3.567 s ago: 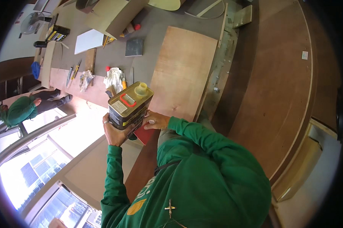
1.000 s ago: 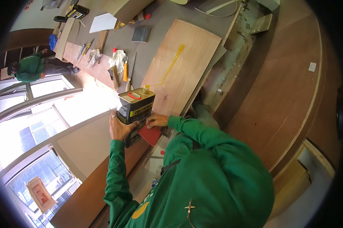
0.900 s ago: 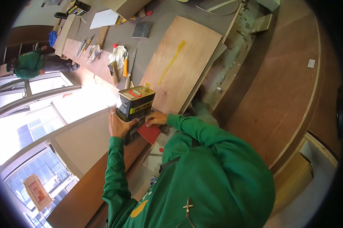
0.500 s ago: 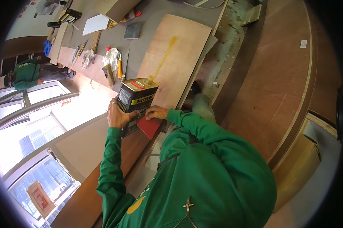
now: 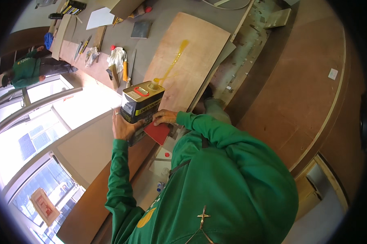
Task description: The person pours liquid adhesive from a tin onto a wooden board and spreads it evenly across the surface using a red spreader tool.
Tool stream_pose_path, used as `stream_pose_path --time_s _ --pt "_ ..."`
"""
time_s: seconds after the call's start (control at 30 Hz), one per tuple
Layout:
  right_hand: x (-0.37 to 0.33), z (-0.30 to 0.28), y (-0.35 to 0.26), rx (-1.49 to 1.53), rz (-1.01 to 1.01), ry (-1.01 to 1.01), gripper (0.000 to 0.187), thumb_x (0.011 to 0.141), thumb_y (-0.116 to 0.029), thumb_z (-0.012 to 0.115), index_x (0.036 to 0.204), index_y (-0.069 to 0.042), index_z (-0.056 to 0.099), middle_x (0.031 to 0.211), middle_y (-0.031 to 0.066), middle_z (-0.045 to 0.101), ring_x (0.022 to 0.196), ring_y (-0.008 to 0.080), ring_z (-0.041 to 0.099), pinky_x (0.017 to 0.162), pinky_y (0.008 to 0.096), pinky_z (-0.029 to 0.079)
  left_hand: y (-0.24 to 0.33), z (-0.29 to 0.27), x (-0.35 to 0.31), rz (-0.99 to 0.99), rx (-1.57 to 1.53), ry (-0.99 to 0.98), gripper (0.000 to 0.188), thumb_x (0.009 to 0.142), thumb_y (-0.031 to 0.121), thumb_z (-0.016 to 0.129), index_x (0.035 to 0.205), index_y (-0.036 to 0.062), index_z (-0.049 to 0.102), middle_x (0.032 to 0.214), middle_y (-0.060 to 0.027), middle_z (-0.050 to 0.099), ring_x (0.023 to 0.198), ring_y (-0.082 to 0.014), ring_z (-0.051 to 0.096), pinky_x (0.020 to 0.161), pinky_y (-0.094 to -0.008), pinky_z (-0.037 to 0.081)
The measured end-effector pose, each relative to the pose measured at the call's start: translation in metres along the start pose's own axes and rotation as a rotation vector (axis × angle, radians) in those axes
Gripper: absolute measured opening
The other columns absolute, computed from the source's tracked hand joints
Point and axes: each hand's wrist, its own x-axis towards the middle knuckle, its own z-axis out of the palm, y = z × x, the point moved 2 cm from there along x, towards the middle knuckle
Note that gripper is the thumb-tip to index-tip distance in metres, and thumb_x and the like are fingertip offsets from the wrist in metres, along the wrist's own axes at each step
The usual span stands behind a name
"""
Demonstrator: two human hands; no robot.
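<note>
A dark metal can [image 5: 129, 112] with a gold top, a red carry handle and a pale spout stands between my hands, at the near edge of a plywood sheet [image 5: 203, 44]. My left hand [image 5: 124, 126] grips its near left side, fingers partly hidden behind it. Against the can's right side, my right hand [image 5: 165, 117] is closed on a flat red spreader [image 5: 157, 134]. From near the spout, a streak of yellow glue [image 5: 176, 60] runs up the plywood, wider at its far end, with thin strands curling beside the spout.
An orange-handled tool [image 5: 125, 71], crumpled white plastic [image 5: 116, 57], a dark flat block [image 5: 141, 30] and pencil-like tools [image 5: 85, 44] lie on the workbench. Another person [image 5: 27, 71] in green stands at far left. A debris-strewn ledge [image 5: 244, 53] runs right of the plywood.
The can and both hands have shifted slightly left in view. Thin strands of glue now curl onto the plywood beside the spout. Both hands keep their grip.
</note>
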Motion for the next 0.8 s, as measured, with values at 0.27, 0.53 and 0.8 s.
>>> stream_pose_path --time_s 0.27,0.53,0.8 --pt "0.009 0.011 0.025 0.026 0.043 -0.121 0.030 0.080 -0.031 0.061 0.091 -0.004 0.063 0.084 0.0101 0.060 0.084 0.0190 0.056 0.079 0.0315 0.043 -0.024 0.009 -0.013 -0.155 -0.012 -0.006 0.086 0.047 0.033 0.087 0.112 -0.0049 0.044 0.107 -0.0200 0.054 0.103 -0.0331 0.052 0.089 -0.0411 0.044" --pt "-0.023 -0.034 0.011 0.032 0.205 -0.158 0.031 0.086 -0.032 0.061 0.105 -0.008 0.061 0.093 0.0036 0.061 0.083 0.0130 0.057 0.075 0.0265 0.046 -0.042 0.025 -0.042 -0.202 -0.106 0.106 0.085 0.046 0.029 0.088 0.111 -0.0036 0.044 0.105 -0.0188 0.054 0.101 -0.0326 0.052 0.089 -0.0408 0.043" --pt "-0.072 -0.168 -0.065 -0.080 0.146 0.354 0.021 0.083 -0.019 0.063 0.094 0.000 0.061 0.087 0.0068 0.064 0.079 0.0113 0.058 0.071 0.0283 0.049 -0.032 0.033 -0.042 -0.155 -0.066 0.171 0.084 0.046 0.025 0.089 0.111 -0.0027 0.044 0.107 -0.0174 0.052 0.100 -0.0298 0.052 0.089 -0.0381 0.043"
